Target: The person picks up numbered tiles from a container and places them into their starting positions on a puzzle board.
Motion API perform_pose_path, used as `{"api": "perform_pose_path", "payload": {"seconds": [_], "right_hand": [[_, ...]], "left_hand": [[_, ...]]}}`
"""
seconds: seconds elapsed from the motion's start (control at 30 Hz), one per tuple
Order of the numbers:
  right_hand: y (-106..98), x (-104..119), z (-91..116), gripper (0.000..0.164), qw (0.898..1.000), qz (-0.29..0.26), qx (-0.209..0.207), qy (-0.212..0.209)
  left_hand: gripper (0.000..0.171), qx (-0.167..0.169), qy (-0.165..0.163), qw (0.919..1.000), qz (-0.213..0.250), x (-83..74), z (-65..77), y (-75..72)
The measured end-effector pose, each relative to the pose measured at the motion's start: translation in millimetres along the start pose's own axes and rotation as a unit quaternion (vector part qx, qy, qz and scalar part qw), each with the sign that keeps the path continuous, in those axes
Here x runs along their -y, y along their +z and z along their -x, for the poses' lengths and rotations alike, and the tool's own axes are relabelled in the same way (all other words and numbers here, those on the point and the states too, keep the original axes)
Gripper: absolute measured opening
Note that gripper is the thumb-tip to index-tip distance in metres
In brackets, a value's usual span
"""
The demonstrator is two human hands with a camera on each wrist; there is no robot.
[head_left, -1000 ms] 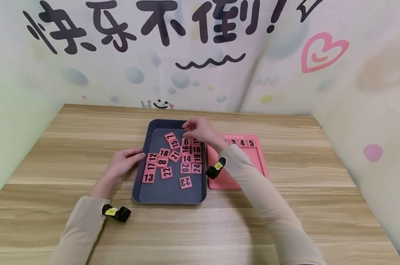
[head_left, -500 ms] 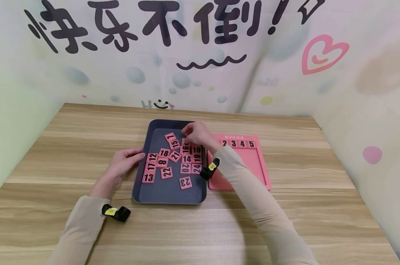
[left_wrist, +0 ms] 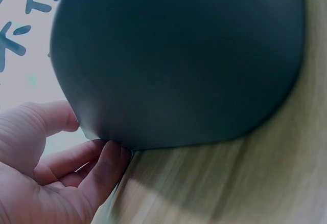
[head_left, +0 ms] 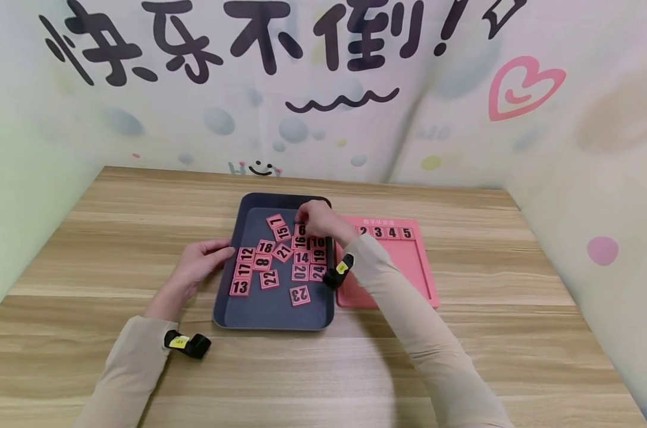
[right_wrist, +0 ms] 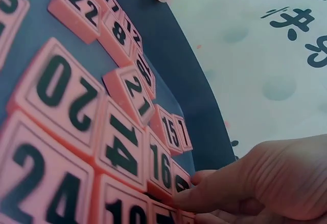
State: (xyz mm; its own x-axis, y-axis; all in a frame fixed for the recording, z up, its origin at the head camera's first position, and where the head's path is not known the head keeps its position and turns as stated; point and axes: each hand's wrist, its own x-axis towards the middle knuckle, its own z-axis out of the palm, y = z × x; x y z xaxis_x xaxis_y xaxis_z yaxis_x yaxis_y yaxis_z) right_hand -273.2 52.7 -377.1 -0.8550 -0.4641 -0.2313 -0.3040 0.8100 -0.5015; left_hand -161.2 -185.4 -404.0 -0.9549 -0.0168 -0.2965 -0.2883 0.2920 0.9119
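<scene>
Evidently, left hand point(head_left: 197, 261): pinches navy plastic tray point(head_left: 259, 312), likely steadying it.
Right hand point(head_left: 323, 220): narrow at far-right pink square 6 tile point(head_left: 301, 230); grip, we can't tell.

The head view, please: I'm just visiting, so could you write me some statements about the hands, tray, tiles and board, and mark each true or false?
1. The left hand touches the edge of the dark tray. True.
2. Tile 5 sits in the pink board. True.
3. The board lies to the left of the tray. False: it lies to the right.
4. The right hand is at tile 6. True.
5. Every tile in the tray touches another. False: tile 23 lies apart.
</scene>
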Motion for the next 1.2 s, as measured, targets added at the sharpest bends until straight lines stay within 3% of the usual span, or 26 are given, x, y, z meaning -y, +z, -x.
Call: {"api": "perform_pose_path", "payload": {"seconds": [0.6,0.87,1.2], "right_hand": [[-1.0,0.4,-2.2,0.032,0.998,0.048,0.015,-0.038],[-1.6,1.8,0.8,0.034,0.999,0.006,-0.002,-0.044],[-21.5,0.9,23.3,0.036,0.993,-0.027,-0.014,-0.116]], "left_hand": [[0.047,0.001,-0.005,1.0,-0.001,-0.5,0.4,-0.5],[0.048,0.002,-0.007,1.0,0.005,0.9,-0.2,-0.1],[0.047,0.001,-0.006,1.0,-0.004,0.9,-1.4,-0.3]]}}
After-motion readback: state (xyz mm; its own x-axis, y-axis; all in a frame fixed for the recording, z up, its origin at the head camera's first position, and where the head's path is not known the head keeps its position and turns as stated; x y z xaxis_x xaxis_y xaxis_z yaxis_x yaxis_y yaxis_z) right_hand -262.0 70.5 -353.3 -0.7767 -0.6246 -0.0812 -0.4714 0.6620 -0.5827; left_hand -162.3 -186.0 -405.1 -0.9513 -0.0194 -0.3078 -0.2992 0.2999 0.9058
